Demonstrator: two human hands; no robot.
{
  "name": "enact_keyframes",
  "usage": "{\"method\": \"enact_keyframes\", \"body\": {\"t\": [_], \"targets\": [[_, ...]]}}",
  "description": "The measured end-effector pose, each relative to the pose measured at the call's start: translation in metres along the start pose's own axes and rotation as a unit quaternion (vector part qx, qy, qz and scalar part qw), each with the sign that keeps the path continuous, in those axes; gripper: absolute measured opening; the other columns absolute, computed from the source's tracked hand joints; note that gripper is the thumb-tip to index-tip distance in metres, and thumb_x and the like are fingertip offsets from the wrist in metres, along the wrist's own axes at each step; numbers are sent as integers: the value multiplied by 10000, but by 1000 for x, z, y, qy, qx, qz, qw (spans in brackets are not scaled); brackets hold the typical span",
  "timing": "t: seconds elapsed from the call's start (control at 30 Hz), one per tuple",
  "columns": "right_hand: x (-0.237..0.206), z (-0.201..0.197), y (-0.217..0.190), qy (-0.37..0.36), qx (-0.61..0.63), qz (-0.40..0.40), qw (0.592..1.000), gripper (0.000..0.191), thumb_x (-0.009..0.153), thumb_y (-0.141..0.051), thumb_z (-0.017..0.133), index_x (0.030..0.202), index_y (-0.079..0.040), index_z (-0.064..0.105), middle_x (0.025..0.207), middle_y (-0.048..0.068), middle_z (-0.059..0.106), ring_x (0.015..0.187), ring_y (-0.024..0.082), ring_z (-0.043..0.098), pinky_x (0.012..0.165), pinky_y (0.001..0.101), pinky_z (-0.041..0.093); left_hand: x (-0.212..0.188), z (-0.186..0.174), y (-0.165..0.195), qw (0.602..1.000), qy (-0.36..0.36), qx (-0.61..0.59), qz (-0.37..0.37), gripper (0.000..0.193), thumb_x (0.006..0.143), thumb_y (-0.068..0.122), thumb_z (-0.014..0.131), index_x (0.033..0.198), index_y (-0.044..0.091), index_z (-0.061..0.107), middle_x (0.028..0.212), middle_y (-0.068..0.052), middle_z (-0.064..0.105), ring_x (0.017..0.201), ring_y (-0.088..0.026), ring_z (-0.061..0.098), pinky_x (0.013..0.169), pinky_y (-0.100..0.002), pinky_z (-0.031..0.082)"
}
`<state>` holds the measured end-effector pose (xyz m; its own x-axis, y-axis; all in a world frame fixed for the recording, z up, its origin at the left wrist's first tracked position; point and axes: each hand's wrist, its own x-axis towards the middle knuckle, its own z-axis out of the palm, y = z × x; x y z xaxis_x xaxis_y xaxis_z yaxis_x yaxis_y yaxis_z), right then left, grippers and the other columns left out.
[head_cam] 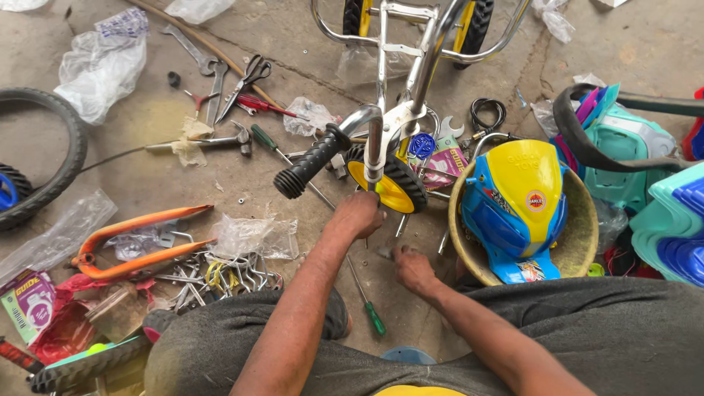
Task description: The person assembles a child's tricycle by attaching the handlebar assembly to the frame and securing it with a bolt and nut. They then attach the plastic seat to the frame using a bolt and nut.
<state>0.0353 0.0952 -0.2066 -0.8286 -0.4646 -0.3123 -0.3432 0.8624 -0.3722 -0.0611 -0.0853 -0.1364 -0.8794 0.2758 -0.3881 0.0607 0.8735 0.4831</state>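
The person wears dark grey trousers [601, 330] of a plain, slightly mottled cloth, dusted with pale marks over both legs. At the bottom edge of the view, between the legs, a strip of yellow garment [418, 391] shows. Both forearms are bare, with no sleeves, watch or bands in sight. The left hand [357, 214] and the right hand [413, 270] are bare too, without gloves or rings that can be made out, and look smudged with workshop grime. Just left of the left forearm, a dark shoe [336, 314] with a worn edge peeks from under the trouser leg.
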Motion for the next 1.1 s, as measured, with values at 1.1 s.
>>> {"method": "enact_keyframes", "body": {"t": [1.1], "targets": [[-69, -279, -38, 141, 825, 123, 533, 164, 950, -153, 639, 1069, -41, 651, 806, 54, 687, 647, 160, 639, 604, 370, 578, -109, -117, 155, 769, 245, -582, 106, 142, 955, 72, 695, 1047, -18, 756, 847, -73, 741, 670, -126, 667, 593, -270, 551]]}}
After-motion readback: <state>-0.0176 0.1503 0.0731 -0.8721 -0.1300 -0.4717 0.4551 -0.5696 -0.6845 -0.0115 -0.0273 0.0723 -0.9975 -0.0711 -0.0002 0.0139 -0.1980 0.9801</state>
